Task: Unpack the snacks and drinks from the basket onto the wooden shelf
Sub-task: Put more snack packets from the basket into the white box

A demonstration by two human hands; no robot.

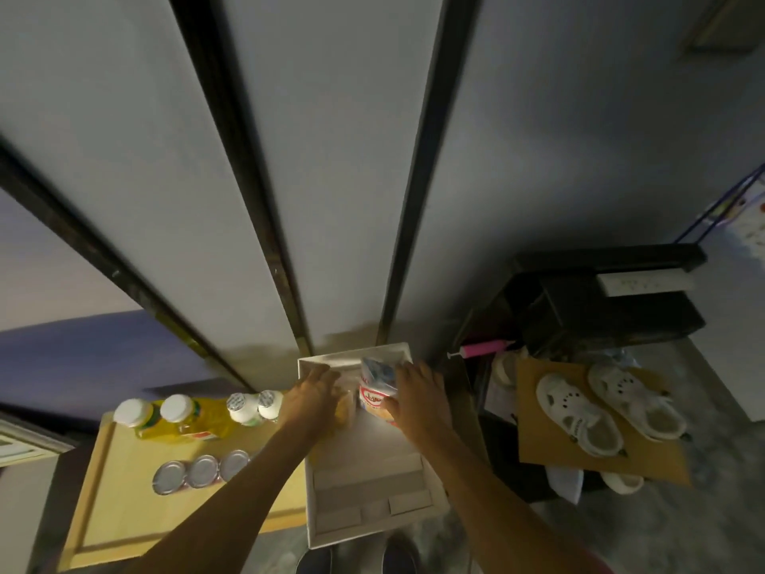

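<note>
Head view, stock as seen. Basket (366, 484), white: snack bag (374, 392) with red label at its far end; yellow packet (346, 409) just left of that bag. Right hand (419, 394): fingers curled round the snack bag. Left hand (308, 394): fingers laid on the yellow packet, grip cannot be told. Wooden shelf (124, 511), left of the basket: yellow bottles (184, 422), white-capped bottles (250, 406), cans (202, 471).

Arms outstretched, left hand (308, 397) reaching, right hand (418, 397) gripping

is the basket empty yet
No, a snack bag that the right hand holds lies in the basket.
</note>
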